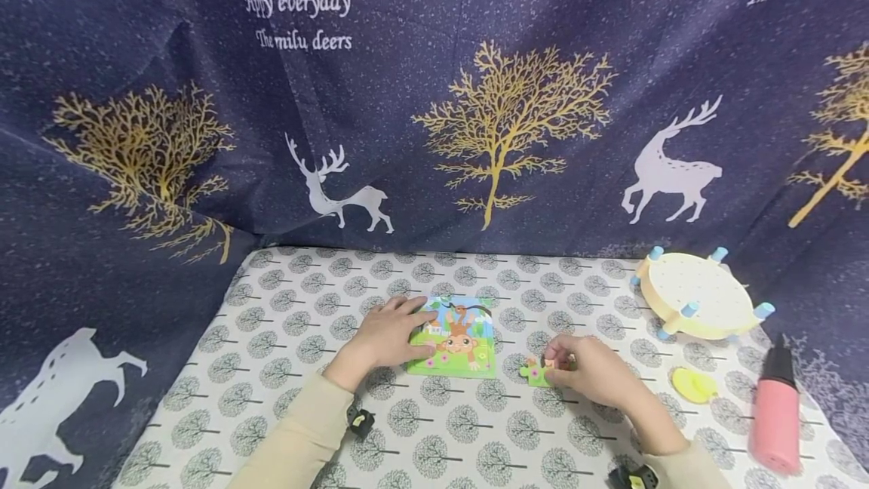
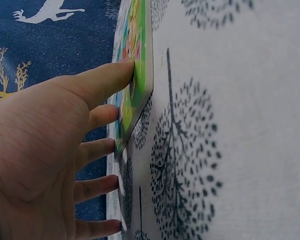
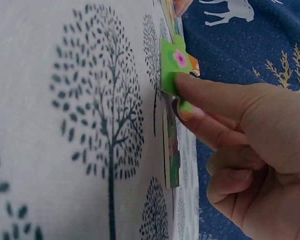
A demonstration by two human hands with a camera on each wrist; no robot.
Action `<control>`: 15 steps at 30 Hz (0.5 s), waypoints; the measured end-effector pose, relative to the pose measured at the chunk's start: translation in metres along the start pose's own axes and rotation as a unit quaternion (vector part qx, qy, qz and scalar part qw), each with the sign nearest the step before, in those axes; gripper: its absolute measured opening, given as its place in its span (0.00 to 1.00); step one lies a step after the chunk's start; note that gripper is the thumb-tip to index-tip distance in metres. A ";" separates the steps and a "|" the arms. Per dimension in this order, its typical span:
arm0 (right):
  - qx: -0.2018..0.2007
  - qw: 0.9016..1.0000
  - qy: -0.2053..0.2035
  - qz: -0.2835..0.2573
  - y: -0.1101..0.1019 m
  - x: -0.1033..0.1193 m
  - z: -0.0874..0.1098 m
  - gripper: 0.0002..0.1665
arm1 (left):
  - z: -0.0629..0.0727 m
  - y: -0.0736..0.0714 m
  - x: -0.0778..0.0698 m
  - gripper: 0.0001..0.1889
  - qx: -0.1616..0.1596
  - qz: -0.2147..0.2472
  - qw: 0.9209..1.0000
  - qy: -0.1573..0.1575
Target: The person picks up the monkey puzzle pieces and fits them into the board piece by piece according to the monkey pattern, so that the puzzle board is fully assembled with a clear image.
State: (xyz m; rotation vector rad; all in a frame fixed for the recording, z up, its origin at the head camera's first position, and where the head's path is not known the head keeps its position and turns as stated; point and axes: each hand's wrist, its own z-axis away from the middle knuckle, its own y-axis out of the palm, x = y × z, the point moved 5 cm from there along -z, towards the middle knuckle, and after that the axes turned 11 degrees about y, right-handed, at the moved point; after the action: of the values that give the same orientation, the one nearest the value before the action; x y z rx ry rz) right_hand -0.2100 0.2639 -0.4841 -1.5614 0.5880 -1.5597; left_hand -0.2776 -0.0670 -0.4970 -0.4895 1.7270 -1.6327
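A square jigsaw puzzle [image 1: 468, 330] with a cartoon monkey, green grass and blue sky lies flat in the middle of the table. My left hand [image 1: 388, 334] rests at its left side with spread fingers. In the left wrist view the thumb [image 2: 115, 77] touches the puzzle's face near its edge. To the right of the puzzle, my right hand [image 1: 592, 370] pinches a green puzzle piece [image 3: 171, 67] with a pink flower between thumb and forefinger. Another puzzle piece [image 3: 172, 160] lies beneath that hand on the cloth, mostly hidden from the head view.
At the right stand a cream round pegboard stool [image 1: 699, 296] with light blue feet, a yellow disc-like toy [image 1: 694, 385] and a pink bottle [image 1: 776, 421] with a black nozzle. A tree-print cloth [image 1: 421, 459] covers the table; a dark blue curtain [image 1: 407, 96] hangs behind.
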 end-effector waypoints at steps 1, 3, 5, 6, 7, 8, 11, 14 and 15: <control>0.000 1.000 -0.002 -0.005 0.000 0.000 0.000 0.11 | 0.000 0.000 0.000 0.39 0.000 0.000 1.000 -0.001; -0.001 1.000 -0.006 -0.016 -0.001 -0.001 0.000 0.07 | -0.001 0.001 0.001 0.39 0.000 -0.002 1.000 -0.001; 0.002 0.999 -0.005 -0.032 0.000 -0.001 0.000 0.06 | -0.001 0.002 0.001 0.39 0.000 -0.002 1.000 -0.002; 0.005 0.999 -0.003 -0.044 0.001 -0.002 -0.001 0.05 | -0.001 0.001 0.001 0.39 -0.001 -0.001 1.000 -0.002; 0.007 0.998 0.001 -0.055 0.001 -0.002 -0.001 0.05 | -0.001 0.001 0.001 0.39 -0.002 0.001 1.000 -0.002; 0.008 0.998 0.006 -0.065 0.002 -0.002 -0.002 0.05 | -0.001 0.001 0.001 0.39 -0.002 0.002 1.000 -0.002; 0.003 0.996 0.020 -0.089 0.005 0.000 -0.006 0.06 | -0.001 0.001 0.002 0.39 -0.001 0.003 1.000 -0.002; -0.011 0.995 0.034 -0.095 0.008 0.005 -0.011 0.06 | -0.002 0.002 0.002 0.39 0.001 -0.002 1.000 -0.002; -0.013 0.994 0.037 -0.099 0.010 0.007 -0.013 0.07 | -0.002 0.002 0.003 0.39 0.000 -0.004 1.000 -0.001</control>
State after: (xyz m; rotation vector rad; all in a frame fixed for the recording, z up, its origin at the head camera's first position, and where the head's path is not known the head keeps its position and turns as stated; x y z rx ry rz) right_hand -0.2192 0.2495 -0.4893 -1.6272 0.5081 -1.7710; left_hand -0.2802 -0.0672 -0.4997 -0.4982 1.7255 -1.6375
